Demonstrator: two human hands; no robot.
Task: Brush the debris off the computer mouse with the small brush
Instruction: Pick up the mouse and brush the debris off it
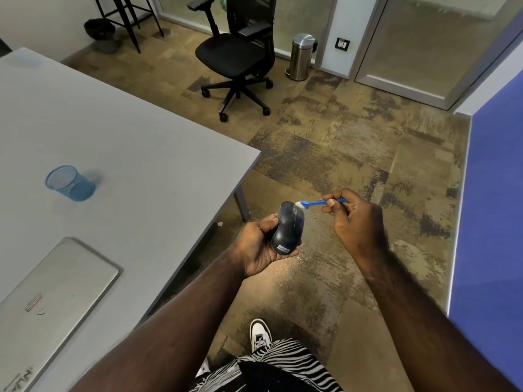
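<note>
An office: grey desk (141,142) with closed laptop (53,295), swivel chair (237,52), glass partitions (424,38).

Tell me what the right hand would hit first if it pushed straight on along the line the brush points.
The right hand holds the small brush pointing left, its bristles already at the front end of the computer mouse held in the left hand. The mouse comes first; past it probably the table, though depth is unclear.

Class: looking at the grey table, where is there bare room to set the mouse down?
Free: the wide stretch of table between the blue mesh cup and the right-hand edge, and the strip between the cup and the closed laptop. The near left corner is crowded by the laptop.
</note>
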